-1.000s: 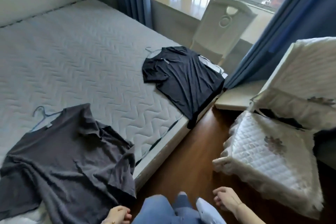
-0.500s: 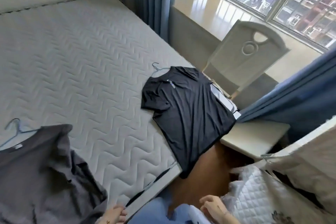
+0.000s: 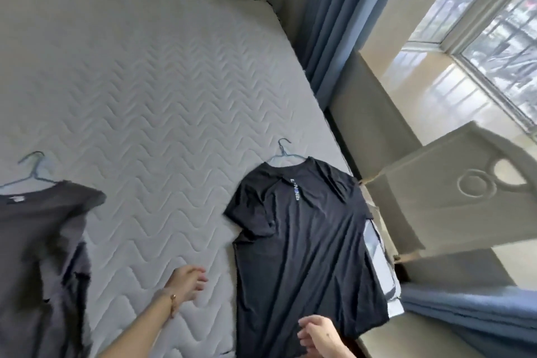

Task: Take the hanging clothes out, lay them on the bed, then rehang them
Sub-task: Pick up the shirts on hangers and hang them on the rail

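A black T-shirt (image 3: 305, 244) lies flat on the right side of the white quilted mattress (image 3: 151, 102), on a pale blue hanger (image 3: 283, 152) whose hook sticks out past the collar. At the left edge lies a dark grey T-shirt (image 3: 35, 241), rumpled, on another blue hanger (image 3: 32, 168). My left hand (image 3: 187, 282) hovers over the mattress just left of the black shirt, fingers loosely apart and holding nothing. My right hand (image 3: 319, 334) is over the black shirt's lower hem, fingers curled; I cannot see whether it touches the cloth.
A cream chair (image 3: 453, 192) stands right beside the bed's right edge, close to the black shirt. Blue curtains (image 3: 328, 9) hang at the bed's far corner and bunch (image 3: 470, 311) at the lower right. A window (image 3: 499, 32) and its sill fill the upper right.
The view has swung toward the black shirt, which is now much closer. Both hands have risen from my lap and reached out over the bed, the right one to the shirt's hem.
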